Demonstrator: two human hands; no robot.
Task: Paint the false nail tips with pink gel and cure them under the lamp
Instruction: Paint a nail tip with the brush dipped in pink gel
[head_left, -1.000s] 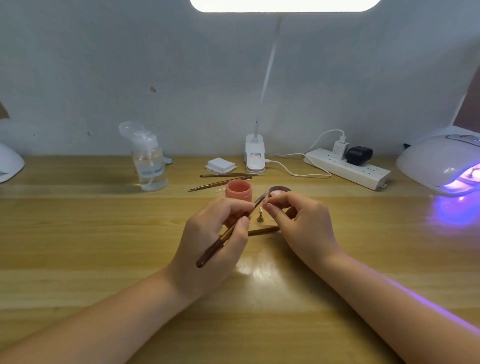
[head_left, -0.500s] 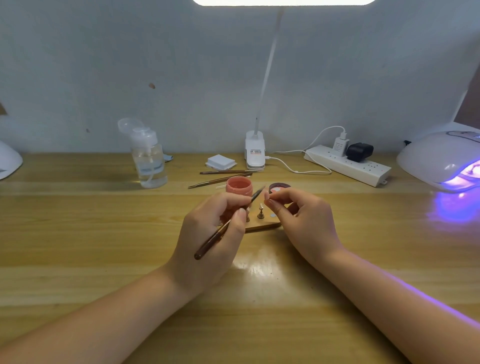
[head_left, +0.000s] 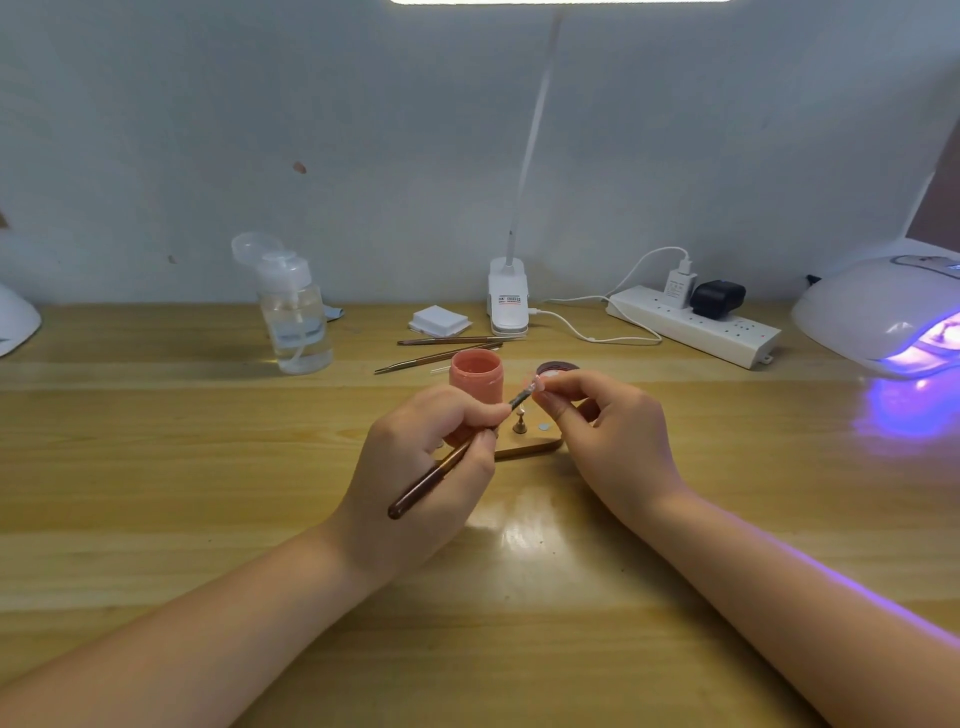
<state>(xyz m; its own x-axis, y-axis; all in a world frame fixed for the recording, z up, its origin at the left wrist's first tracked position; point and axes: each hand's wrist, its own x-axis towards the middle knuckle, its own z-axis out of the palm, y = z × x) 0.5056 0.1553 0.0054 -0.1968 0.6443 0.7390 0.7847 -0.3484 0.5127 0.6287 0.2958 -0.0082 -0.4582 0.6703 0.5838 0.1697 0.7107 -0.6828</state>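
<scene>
My left hand (head_left: 426, 467) grips a brown brush (head_left: 447, 465) like a pen, its tip raised toward my right hand (head_left: 608, 431). My right hand pinches a small false nail tip (head_left: 540, 388) at its fingertips, and the brush tip touches it. Just behind stands the open pink gel jar (head_left: 477, 382), with its dark lid (head_left: 556, 370) to the right. A gold nail stand (head_left: 527, 446) with small upright holders lies between my hands, partly hidden. The white curing lamp (head_left: 883, 312) glows purple at the far right.
A clear pump bottle (head_left: 296, 312) stands back left. Two spare brushes (head_left: 447, 349), a stack of white pads (head_left: 440, 321), a desk-lamp base (head_left: 508, 304) with its cable, and a power strip (head_left: 691, 325) line the back of the wooden table (head_left: 156, 467). A white object (head_left: 15, 325) sits far left.
Both hands have lifted slightly and drawn closer together. The brush tip has risen from near the stand to meet the nail tip pinched in my right hand.
</scene>
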